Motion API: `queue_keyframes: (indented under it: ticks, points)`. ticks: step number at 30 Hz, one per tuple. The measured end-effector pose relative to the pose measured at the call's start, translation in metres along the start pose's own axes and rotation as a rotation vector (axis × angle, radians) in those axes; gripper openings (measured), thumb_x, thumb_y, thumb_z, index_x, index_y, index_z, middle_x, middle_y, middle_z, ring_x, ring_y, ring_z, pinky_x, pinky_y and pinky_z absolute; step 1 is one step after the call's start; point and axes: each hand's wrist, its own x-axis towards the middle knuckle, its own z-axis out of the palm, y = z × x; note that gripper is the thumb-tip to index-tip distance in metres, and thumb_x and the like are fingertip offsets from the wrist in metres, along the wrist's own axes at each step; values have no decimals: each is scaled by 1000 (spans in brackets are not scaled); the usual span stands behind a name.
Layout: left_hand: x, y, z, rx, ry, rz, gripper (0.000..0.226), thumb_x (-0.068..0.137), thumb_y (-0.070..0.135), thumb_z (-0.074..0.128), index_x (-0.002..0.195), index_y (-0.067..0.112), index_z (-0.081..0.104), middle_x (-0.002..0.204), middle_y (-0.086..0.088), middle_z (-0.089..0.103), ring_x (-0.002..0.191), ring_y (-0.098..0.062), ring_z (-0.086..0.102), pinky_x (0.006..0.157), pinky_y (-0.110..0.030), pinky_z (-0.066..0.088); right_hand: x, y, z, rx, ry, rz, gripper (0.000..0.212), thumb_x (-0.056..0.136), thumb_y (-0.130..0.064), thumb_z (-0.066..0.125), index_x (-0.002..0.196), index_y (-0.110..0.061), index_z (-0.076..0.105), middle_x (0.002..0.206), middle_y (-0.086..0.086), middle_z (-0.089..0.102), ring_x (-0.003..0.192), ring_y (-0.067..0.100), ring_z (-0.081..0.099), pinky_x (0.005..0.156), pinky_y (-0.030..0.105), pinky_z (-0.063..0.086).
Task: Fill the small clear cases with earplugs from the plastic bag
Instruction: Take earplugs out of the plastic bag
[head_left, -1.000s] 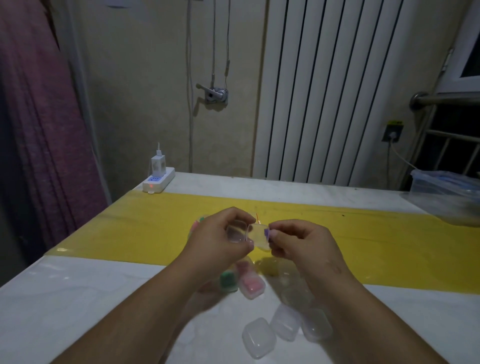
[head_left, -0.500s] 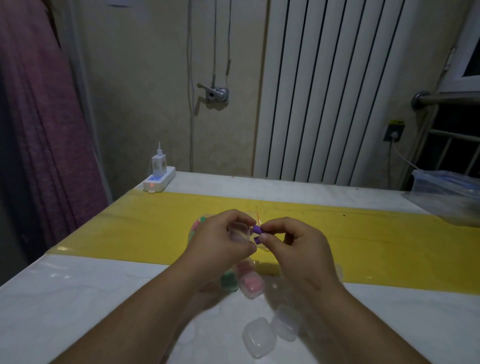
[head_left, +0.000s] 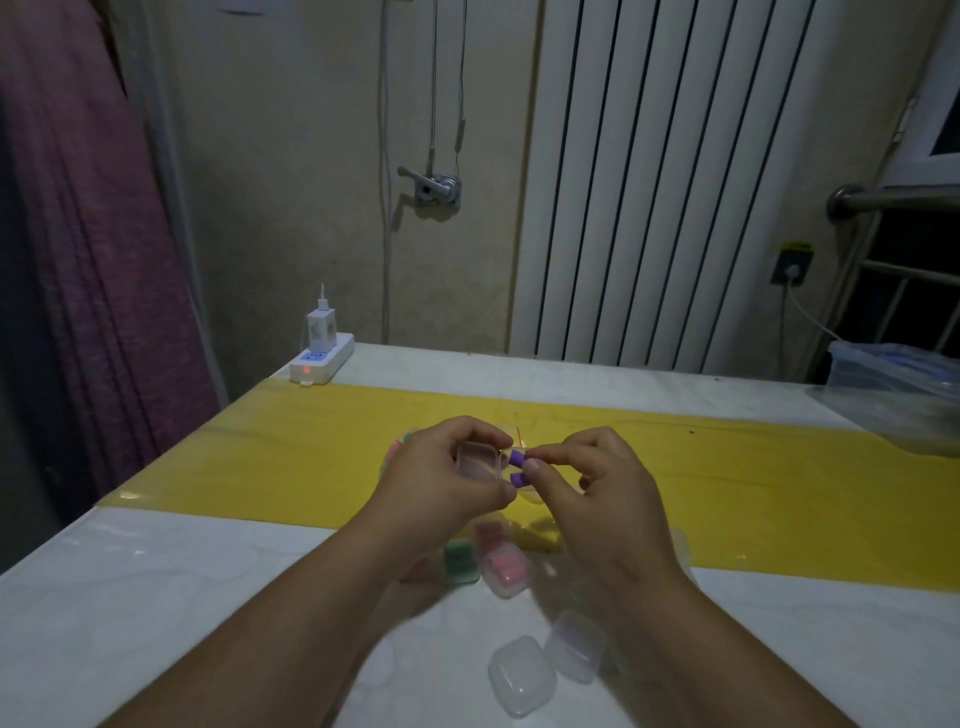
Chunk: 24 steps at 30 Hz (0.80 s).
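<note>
The left hand gripped an open clear case with its fingers curled over the far edge and the thumb under the near one, the hollow facing up and showing nothing inside. The right hand pinched two purple earplugs between thumb and forefinger, one above the other, with their free ends pointing left. They sat just beside the case's right edge; whether they touched it could not be told. Both hands were raised above the yellow strip that crossed the white table. Behind the left hand, a plastic bag showed pink and green pieces, mostly hidden. Near the wrists lay a shut case holding green earplugs, and touching it on the right was one holding pink earplugs. Nearer still lay two shut empty cases side by side. At the far left corner stood a power strip.
</note>
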Motion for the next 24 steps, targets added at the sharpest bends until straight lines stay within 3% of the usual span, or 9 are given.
queue_keyframes:
  ticks: [4,8,12,15,17,20,22,24]
  points:
    - [-1,0,0,-2,1,-15,40,49,28,78,87,40,70,87,17,71,87,-11,69,89,-49,54,0,-2,-1,53,-25,18,8,86,-27,70,86,-33,75,88,-14,59,80,-4,51,62,9,34]
    - [-1,-1,0,1,-15,-12,38,51,26,79,86,41,70,87,21,70,87,-8,68,93,-48,53,-3,-4,-1,213,-6,126,13,83,-29,74,84,-30,62,76,-13,57,61,4,45,56,16,33]
    - [0,-1,0,-1,-24,-6,36,60,14,85,86,34,70,89,13,71,88,-13,68,87,-43,56,-1,-9,-4,409,-126,260,18,88,-21,70,99,-25,57,78,-1,74,65,12,64,58,28,48]
    - [-1,-2,-3,-27,-59,-1,45,63,10,84,99,34,68,87,7,71,85,-18,69,81,-40,58,0,-11,-6,512,-174,302,12,89,-11,67,101,-14,63,70,3,73,57,12,64,52,26,51]
    - [-2,-1,-4,-168,-106,-11,46,71,14,82,110,30,63,87,1,73,84,-22,72,80,-40,58,1,-11,-8,558,-147,313,10,89,-9,68,98,-10,65,68,4,72,56,12,63,53,26,53]
    - [-2,9,-5,-439,-93,-95,13,97,14,53,108,12,62,98,-20,71,82,-30,71,70,-37,60,3,-13,-12,605,-96,337,9,88,-7,68,96,-9,65,73,9,73,55,14,62,55,28,53]
    - [-2,11,-5,-571,-91,-141,27,100,10,36,100,4,62,100,-27,67,81,-34,69,70,-38,59,4,-12,-13,573,-80,335,9,88,-10,69,96,-11,66,76,9,74,54,12,61,54,29,52]
    - [-3,11,-6,-660,-115,-151,33,97,3,31,98,0,64,100,-26,67,83,-36,70,75,-40,59,4,-11,-13,534,-73,335,10,86,-14,72,95,-12,67,73,5,74,53,10,60,53,28,50]
